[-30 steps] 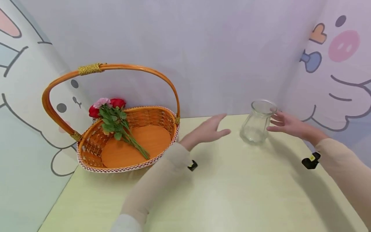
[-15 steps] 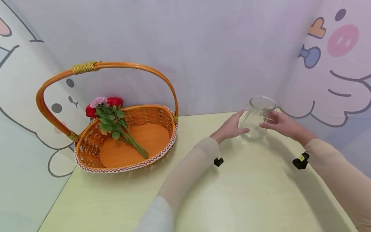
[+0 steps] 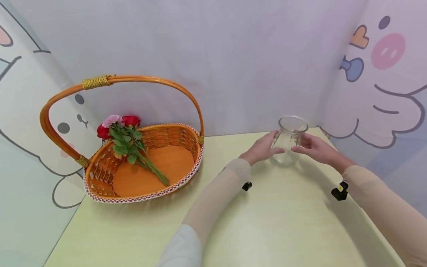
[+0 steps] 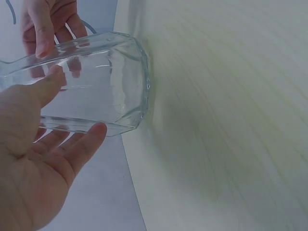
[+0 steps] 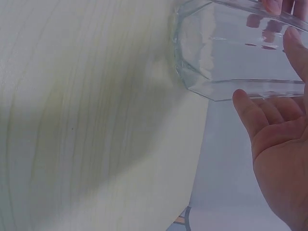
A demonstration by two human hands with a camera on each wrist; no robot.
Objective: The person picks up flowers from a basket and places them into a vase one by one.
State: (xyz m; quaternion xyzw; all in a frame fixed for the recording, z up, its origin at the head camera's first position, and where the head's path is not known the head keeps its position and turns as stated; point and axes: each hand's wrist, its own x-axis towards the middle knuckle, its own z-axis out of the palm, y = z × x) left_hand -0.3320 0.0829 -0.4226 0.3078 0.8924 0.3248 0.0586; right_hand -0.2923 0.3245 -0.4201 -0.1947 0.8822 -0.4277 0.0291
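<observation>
A clear glass vase (image 3: 287, 157) stands upright near the back right of the table, its wide mouth facing up. My left hand (image 3: 261, 149) holds its left side, thumb in front and fingers reaching round behind. On the other side my right hand (image 3: 316, 149) grips the vase in the same way. Through the glass, the left wrist view shows the fingertips of both hands against the faceted walls of the vase (image 4: 96, 89). In the right wrist view the base of the vase (image 5: 192, 53) is close to the tabletop; whether it touches cannot be told.
An orange wicker basket (image 3: 156, 191) with a tall arched handle stands on the left of the pale table (image 3: 267, 222). Artificial flowers (image 3: 125, 137), red and pink with green stems, lean inside it over the back rim. Cartoon-printed walls (image 3: 240, 66) enclose the table.
My left hand has come rightward from beside the basket to the vase. Both hands now hold the vase, which has shifted slightly left. Basket and flowers stay put.
</observation>
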